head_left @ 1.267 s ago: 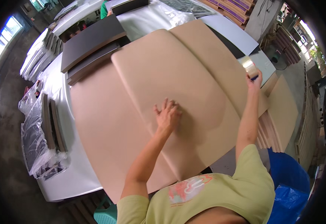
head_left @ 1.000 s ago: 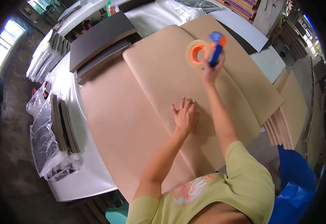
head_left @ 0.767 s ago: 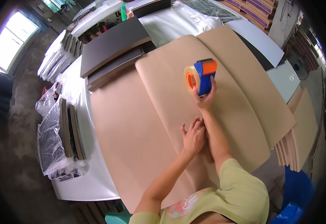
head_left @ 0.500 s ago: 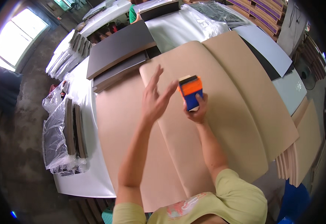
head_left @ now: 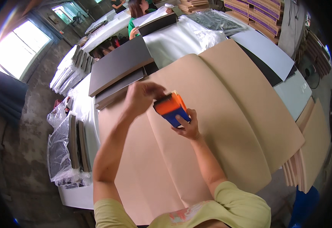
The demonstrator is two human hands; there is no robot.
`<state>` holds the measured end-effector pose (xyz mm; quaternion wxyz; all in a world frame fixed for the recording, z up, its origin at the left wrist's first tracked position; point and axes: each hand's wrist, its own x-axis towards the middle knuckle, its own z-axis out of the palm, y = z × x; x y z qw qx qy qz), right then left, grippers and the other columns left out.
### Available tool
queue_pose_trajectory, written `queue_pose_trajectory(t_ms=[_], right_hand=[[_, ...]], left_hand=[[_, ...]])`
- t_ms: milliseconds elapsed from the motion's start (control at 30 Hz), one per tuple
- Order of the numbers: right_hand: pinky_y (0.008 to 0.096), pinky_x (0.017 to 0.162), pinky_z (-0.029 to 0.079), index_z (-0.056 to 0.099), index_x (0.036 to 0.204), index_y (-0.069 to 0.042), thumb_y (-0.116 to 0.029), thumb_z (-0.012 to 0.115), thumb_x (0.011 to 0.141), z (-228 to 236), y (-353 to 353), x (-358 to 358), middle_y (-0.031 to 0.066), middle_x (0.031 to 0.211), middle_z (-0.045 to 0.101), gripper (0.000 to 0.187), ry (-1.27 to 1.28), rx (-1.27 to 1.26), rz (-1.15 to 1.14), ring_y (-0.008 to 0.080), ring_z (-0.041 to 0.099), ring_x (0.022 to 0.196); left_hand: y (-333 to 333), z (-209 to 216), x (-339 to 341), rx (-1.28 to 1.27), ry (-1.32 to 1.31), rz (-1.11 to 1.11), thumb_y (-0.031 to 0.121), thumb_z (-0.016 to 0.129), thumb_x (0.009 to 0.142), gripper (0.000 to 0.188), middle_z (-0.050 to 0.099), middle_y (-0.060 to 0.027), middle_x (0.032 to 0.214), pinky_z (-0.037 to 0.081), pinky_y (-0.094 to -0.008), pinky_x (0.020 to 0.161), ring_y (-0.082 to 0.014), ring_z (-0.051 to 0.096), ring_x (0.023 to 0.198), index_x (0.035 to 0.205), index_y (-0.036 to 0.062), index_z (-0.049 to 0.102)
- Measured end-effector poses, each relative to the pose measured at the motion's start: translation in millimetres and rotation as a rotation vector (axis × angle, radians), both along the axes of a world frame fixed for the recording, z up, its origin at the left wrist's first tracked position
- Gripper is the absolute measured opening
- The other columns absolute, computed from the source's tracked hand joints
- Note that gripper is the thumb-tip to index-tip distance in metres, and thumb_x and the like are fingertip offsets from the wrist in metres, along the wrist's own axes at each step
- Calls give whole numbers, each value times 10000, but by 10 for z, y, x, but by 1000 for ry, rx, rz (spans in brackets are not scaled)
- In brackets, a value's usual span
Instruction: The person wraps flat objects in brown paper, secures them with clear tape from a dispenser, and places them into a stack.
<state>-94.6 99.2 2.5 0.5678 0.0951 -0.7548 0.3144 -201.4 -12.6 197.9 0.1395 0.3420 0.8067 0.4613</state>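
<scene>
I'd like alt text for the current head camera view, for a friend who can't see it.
A person's right hand holds an orange and blue tape dispenser, with the left hand right beside it; whether they touch is unclear. Beneath are large brown sheets, with dark boards stacked beyond, toward the left.

Right hand: I find some fingertips hidden behind the tape dispenser
Left hand: fingers blurred, contact unclear to me
Shirt: I see it cropped by the bottom edge
</scene>
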Motion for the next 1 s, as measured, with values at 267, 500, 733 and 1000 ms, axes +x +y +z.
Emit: queue_pose_trajectory(t_ms=[267,500,733,1000], right_hand=[[395,756,533,512,1242,-151,-228,683,654,804,17,73,148,1295,420,617,-613,-109,-148,327,603,899],[370,763,524,624,1043,-56,-311,660,659,1192,23,435,127,1037,613,463,-1363,-87,7,279,636,816],[365,727,525,648,878,-13,-276,665,646,1152,-40,366,141,870,633,351,-1412,-53,-44,280,637,746],[364,809,500,646,996,-52,-283,666,639,1216,-85,326,130,1016,623,426,-1448,-68,-64,270,618,889]], left_hand=[[521,-62,-801,-209,1039,100,389,720,686,441,660,-15,962,406,-418,768,-207,611,916,1057,164,637],[275,-1716,-492,-307,224,34,359,807,604,640,622,-63,1051,470,-337,817,-217,588,930,1153,122,578],[248,-1814,-249,-345,226,115,324,832,555,796,547,-82,1189,356,-437,923,-278,426,1161,1260,164,499],[252,-1686,-151,-193,116,-76,253,699,745,850,110,-52,1515,134,-543,1038,-307,120,1372,1435,284,203]])
